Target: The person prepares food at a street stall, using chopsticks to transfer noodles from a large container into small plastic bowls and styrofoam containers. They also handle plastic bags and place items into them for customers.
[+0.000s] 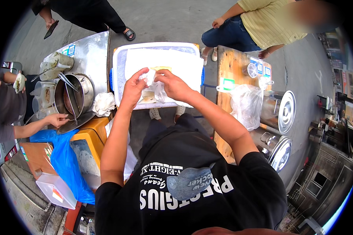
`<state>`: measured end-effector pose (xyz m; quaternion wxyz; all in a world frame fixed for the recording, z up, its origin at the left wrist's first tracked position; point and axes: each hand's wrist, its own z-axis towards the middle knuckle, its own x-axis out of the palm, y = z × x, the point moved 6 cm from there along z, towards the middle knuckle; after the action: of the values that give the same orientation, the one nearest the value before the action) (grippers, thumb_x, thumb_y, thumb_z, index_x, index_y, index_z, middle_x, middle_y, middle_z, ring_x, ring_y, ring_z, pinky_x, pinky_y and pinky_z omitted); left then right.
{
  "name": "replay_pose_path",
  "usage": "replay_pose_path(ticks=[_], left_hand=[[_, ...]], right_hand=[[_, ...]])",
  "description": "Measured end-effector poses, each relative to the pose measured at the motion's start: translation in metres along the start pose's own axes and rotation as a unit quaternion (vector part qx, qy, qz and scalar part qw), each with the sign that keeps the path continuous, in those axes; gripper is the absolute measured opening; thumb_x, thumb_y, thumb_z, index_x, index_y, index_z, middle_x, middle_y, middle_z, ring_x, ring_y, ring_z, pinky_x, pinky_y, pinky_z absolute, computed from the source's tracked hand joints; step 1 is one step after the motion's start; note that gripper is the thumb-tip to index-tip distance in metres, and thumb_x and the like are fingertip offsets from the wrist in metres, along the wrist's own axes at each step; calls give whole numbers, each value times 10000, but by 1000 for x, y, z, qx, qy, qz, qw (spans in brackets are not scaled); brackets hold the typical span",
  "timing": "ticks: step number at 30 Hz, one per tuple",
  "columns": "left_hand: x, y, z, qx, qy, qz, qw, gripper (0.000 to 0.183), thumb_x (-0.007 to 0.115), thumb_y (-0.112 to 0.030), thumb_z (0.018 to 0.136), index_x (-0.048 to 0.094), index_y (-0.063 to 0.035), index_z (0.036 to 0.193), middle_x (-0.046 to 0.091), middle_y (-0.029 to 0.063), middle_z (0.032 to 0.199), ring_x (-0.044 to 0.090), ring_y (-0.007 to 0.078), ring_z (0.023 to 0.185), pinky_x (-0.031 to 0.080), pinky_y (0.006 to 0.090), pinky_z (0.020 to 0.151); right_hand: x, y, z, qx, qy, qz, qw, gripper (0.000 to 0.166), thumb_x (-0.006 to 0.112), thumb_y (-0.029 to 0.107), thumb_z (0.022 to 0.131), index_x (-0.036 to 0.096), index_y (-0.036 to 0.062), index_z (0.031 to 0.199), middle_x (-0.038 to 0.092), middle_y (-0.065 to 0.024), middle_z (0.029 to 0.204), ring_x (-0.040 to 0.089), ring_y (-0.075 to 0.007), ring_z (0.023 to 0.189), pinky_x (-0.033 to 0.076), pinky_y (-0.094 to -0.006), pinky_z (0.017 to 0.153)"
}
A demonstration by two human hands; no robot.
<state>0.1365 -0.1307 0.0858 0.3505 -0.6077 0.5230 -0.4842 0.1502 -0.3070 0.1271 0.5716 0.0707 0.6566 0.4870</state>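
In front of my body, over a white plastic tub (119, 63), both hands pinch a small thin plastic bag (159, 91). Thumb and fingers of my left hand (134, 89) grip its whitish left side. My right hand (176, 87) holds the other side with bent fingers, and the clear film hangs below. What the bag contains, if anything, I cannot tell. Beneath the hands a white cloth (179, 60) covers much of the tub. Pale yellowish material (148, 96) shows below the bag, and a yellow patch (165, 68) lies behind my fingers.
Left stands a metal table (98, 47) with a divided steel pot (88, 88), plastic jugs (65, 60) and a crumpled white cloth (103, 103). Another person's hand (58, 119) is at the pot. A wooden table (223, 67) at right bears plastic bags (247, 101) and lidded steel pots (286, 111). Two people stand beyond.
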Motion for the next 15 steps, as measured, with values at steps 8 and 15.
replay_pose_path(ticks=[8,15], left_hand=[[12,7,12,-7,7,-4,1000,426,593,-53,971,584,-27,1396,652,33,1259,579,77,864,496,253,801],[16,-3,7,-27,-14,30,999,480,710,-228,968,579,-50,1394,658,5,1250,594,82,923,474,233,807]], right_hand=[[5,-86,-48,356,-143,82,920,503,806,217,814,528,-21,1160,529,-207,1223,604,-266,942,526,-412,833],[56,-139,-59,462,-95,471,746,311,807,307,870,582,117,967,628,-9,940,551,-105,821,454,-282,698]])
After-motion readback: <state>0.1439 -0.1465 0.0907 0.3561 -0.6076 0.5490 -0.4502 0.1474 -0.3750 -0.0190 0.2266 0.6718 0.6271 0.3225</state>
